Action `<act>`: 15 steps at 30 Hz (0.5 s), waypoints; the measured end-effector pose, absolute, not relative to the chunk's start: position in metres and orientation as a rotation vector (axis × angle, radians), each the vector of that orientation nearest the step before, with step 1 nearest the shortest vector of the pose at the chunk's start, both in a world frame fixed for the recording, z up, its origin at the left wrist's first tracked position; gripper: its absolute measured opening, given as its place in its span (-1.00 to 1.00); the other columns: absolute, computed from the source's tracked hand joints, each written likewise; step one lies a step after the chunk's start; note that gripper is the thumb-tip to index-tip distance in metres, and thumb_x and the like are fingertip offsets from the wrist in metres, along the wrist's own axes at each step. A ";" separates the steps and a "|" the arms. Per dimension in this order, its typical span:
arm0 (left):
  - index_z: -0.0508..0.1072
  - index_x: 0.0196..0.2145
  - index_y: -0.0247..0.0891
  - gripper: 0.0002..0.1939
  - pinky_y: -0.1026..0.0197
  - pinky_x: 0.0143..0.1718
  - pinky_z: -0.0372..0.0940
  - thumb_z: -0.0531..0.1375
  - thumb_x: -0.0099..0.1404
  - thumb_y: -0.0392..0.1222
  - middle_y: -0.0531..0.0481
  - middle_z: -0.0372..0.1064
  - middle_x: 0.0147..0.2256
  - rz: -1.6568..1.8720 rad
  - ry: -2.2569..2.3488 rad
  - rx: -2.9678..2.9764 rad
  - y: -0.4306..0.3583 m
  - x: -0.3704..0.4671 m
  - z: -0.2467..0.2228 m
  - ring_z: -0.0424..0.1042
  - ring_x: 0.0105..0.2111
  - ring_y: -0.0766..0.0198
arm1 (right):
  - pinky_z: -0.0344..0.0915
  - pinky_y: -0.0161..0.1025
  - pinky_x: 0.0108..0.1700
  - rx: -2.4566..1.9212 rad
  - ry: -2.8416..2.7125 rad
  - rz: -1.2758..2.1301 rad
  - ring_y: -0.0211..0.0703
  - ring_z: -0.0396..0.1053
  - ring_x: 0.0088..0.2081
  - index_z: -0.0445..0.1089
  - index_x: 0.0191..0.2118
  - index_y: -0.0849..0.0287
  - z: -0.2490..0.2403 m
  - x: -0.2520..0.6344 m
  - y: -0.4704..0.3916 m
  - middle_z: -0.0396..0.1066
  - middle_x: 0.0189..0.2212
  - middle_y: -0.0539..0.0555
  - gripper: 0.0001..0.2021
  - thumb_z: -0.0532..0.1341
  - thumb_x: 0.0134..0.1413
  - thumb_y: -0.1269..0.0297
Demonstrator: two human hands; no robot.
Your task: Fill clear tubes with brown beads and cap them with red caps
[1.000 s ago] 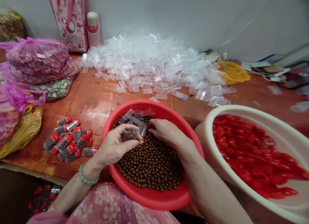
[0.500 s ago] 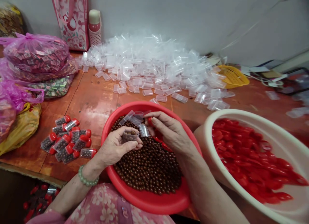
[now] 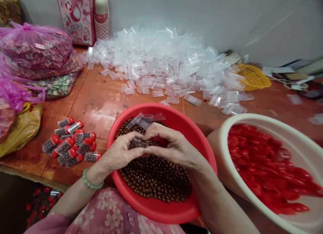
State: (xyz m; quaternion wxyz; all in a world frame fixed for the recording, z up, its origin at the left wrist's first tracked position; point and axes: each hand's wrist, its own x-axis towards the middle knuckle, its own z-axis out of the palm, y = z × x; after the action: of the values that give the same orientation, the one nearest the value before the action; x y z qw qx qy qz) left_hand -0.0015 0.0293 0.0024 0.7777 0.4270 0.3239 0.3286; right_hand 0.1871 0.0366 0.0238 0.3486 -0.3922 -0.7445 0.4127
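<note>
My left hand (image 3: 121, 151) is closed round a clear plastic tube (image 3: 137, 143) with brown beads in it, above the red basin (image 3: 161, 213). Fingertips of my right hand (image 3: 174, 144) meet the tube's right end; they are pinched together, and what they hold is hidden. Brown beads (image 3: 156, 180) fill much of the basin, with a few empty clear tubes (image 3: 135, 120) lying on top at the back. Red caps (image 3: 262, 166) lie in the cream basin (image 3: 223, 143) on the right.
Filled, red-capped tubes (image 3: 65, 146) form a small pile at left. Behind the red basin spreads a heap of clear tubes (image 3: 161, 62). Pink bags (image 3: 37, 52), a patterned bag (image 3: 80, 22), a bottle (image 3: 101, 18) and a yellow basket (image 3: 254, 77) stand farther back.
My right hand has moved left to meet the tube in my left hand. The red cap and loose clear tube seen by its fingers are now hidden. The view has shifted slightly.
</note>
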 end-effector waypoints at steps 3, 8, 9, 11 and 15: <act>0.44 -0.21 -0.31 -0.77 0.30 -0.17 0.25 0.29 0.15 -0.28 0.03 0.39 -0.28 0.686 0.689 0.932 0.031 -0.002 0.004 0.36 -0.27 0.37 | 0.27 -0.28 -0.27 -1.034 -1.874 1.134 -0.25 0.32 -0.35 0.41 -0.34 0.13 0.023 0.186 0.036 0.37 -0.40 0.00 -0.81 0.35 0.04 0.15; 0.43 -0.21 -0.31 -0.75 0.27 -0.18 0.28 0.31 0.14 -0.22 0.02 0.40 -0.30 0.706 0.686 0.837 0.031 -0.001 0.006 0.38 -0.29 0.36 | 0.22 -0.31 -0.36 -1.064 -1.652 1.354 -0.30 0.25 -0.44 0.27 -0.47 0.14 0.024 0.184 0.032 0.28 -0.50 -0.05 -0.71 0.36 0.01 0.13; 0.43 -0.21 -0.31 -0.74 0.26 -0.18 0.29 0.31 0.13 -0.22 0.02 0.41 -0.31 0.718 0.691 0.818 0.031 -0.001 0.006 0.39 -0.30 0.35 | 0.21 -0.31 -0.38 -1.076 -1.625 1.394 -0.31 0.23 -0.46 0.26 -0.46 0.14 0.024 0.185 0.031 0.27 -0.51 -0.06 -0.70 0.37 -0.01 0.12; 0.42 -0.21 -0.31 -0.71 0.23 -0.17 0.30 0.33 0.11 -0.21 0.01 0.42 -0.33 0.722 0.686 0.780 0.031 -0.002 0.006 0.41 -0.30 0.34 | 0.17 -0.32 -0.42 -1.124 -1.581 1.441 -0.32 0.19 -0.48 0.32 -0.37 0.13 0.025 0.187 0.030 0.24 -0.53 -0.09 -0.69 0.42 -0.09 0.10; 0.41 -0.20 -0.30 -0.67 0.20 -0.09 0.31 0.35 0.06 -0.29 0.03 0.42 -0.32 0.709 0.640 0.719 0.031 -0.002 0.004 0.42 -0.31 0.37 | 0.09 -0.33 -0.50 -1.258 -1.354 1.456 -0.33 0.12 -0.53 0.36 -0.12 0.07 0.022 0.186 0.032 0.20 -0.51 -0.10 -0.64 0.29 0.05 -0.02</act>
State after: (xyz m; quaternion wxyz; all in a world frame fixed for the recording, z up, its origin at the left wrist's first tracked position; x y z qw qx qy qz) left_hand -0.0019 0.0315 0.0044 0.8265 0.3384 0.3015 0.3338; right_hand 0.1864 0.0318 0.0222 0.3842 -0.4936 -0.5312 0.5714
